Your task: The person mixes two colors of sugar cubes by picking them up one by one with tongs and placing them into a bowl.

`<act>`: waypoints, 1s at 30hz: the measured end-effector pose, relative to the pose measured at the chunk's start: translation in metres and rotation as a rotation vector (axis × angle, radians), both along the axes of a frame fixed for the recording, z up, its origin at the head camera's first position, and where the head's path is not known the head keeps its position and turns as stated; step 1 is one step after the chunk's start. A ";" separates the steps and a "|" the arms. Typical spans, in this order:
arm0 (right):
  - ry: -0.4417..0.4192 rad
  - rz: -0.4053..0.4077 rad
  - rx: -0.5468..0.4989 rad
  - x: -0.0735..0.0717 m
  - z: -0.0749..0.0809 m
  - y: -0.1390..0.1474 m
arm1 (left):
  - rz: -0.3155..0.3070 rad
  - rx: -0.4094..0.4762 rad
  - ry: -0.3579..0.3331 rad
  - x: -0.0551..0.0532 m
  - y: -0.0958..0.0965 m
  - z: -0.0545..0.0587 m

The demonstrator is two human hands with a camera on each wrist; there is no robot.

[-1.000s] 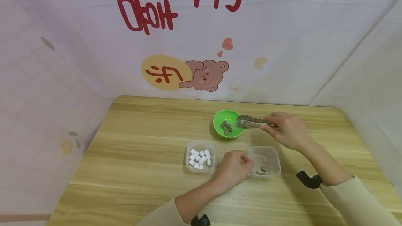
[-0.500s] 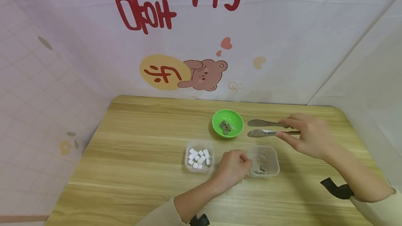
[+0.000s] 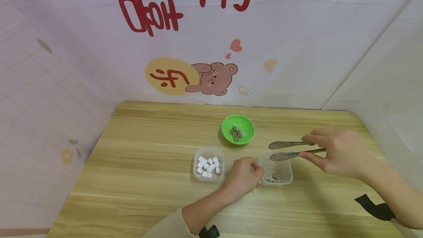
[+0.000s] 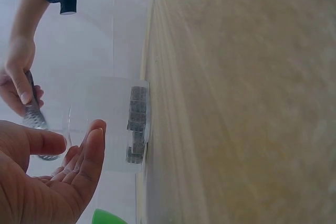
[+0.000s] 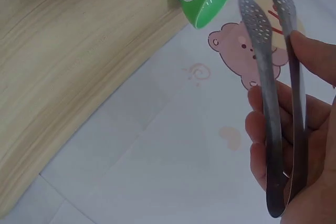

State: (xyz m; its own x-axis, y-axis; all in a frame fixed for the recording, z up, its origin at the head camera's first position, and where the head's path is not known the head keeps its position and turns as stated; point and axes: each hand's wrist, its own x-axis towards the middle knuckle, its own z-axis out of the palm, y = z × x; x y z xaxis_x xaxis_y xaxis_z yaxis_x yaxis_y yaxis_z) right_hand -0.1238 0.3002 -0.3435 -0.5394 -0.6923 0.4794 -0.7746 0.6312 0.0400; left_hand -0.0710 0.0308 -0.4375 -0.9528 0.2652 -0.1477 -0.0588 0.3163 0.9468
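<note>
My right hand (image 3: 340, 153) holds metal tongs (image 3: 285, 144) with perforated tips. Their arms are spread with nothing between them, and the tips overlap the far part of a clear plastic container (image 3: 290, 173) in the head view. My left hand (image 3: 242, 176) pinches that container's left rim between thumb and fingers. Several grey-brown cubes lie on its bottom; the left wrist view shows these cubes (image 4: 137, 109) in a row through the wall. A green bowl (image 3: 250, 135) behind the container holds more grey-brown cubes (image 3: 235, 135).
Left of my left hand stands a second clear container (image 3: 195, 170) with several white cubes (image 3: 210, 168) in it. Everything stands on a wood-grain table (image 3: 138, 164). A white printed cloth (image 3: 290, 32) rises behind the table's back edge.
The tongs have moved from the green bowl's right rim rightward and then toward me, over the container. Their arms have spread apart. My left hand has stayed at the container's rim.
</note>
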 end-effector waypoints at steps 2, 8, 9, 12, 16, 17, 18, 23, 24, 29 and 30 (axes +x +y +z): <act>-0.016 0.008 0.026 0.003 0.000 0.000 | -0.002 0.001 -0.002 0.000 0.000 0.001; -0.056 0.022 0.126 0.007 -0.005 -0.004 | 0.002 0.003 0.001 0.000 0.000 0.000; -0.063 0.022 0.146 0.008 -0.006 -0.005 | 0.003 0.005 0.002 0.000 0.000 0.000; -0.082 0.006 0.209 0.009 -0.008 -0.009 | 0.004 0.007 0.009 0.000 0.001 -0.001; -0.128 -0.013 0.296 0.010 -0.010 -0.016 | 0.006 0.011 0.018 0.000 0.000 -0.001; -0.137 -0.009 0.313 0.010 -0.010 -0.018 | 0.006 0.013 0.020 0.000 0.000 -0.001; -0.142 -0.009 0.333 0.010 -0.011 -0.020 | 0.007 0.015 0.021 0.000 0.000 -0.001; -0.144 0.016 0.380 0.010 -0.013 -0.030 | 0.008 0.019 0.018 0.001 0.000 -0.001; -0.154 0.012 0.390 0.011 -0.013 -0.031 | 0.009 0.019 0.016 0.001 0.000 -0.001; -0.191 0.007 0.441 0.011 -0.015 -0.038 | 0.010 0.021 0.008 0.001 0.000 -0.001; -0.190 0.009 0.448 0.012 -0.015 -0.039 | 0.009 0.021 0.008 0.001 0.000 0.000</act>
State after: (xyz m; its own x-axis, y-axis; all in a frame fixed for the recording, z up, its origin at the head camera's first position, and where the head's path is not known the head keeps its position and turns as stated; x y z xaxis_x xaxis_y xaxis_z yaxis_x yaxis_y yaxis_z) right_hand -0.1119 0.2611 -0.3581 -0.5816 -0.8130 0.0266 -0.7998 0.5775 0.1636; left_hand -0.0700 0.0312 -0.4379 -0.9563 0.2596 -0.1348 -0.0542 0.2956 0.9538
